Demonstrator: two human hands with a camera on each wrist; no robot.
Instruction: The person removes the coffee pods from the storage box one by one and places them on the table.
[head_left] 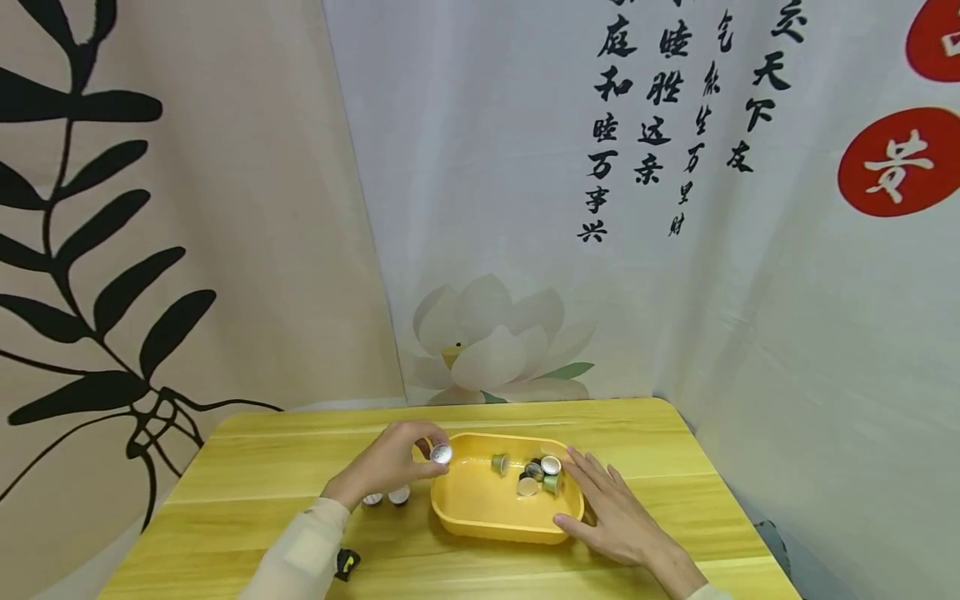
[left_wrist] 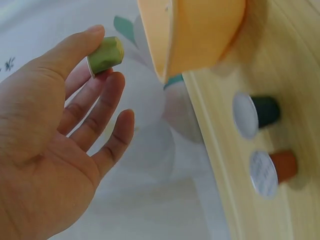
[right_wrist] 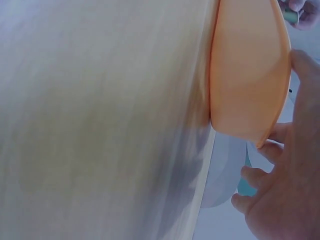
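My left hand (head_left: 393,460) pinches a green coffee capsule (left_wrist: 107,55) between thumb and fingers, just off the left rim of a yellow plastic tray (head_left: 502,532). The capsule's pale lid (head_left: 441,454) faces the head camera. My right hand (head_left: 618,518) rests with extended fingers against the tray's right end, thumb and fingertips touching the rim. Inside the tray lie several capsules (head_left: 551,465), mostly bunched toward the right. Below my left hand, two more capsules lie on the table: a dark green one (left_wrist: 267,110) and an orange-brown one (left_wrist: 285,166).
The wooden table (head_left: 645,433) carries the tray near its middle. A small black and yellow object (head_left: 347,563) lies by the left sleeve, partly hidden. Behind the table hangs a printed cloth (head_left: 510,208) with a flower and writing.
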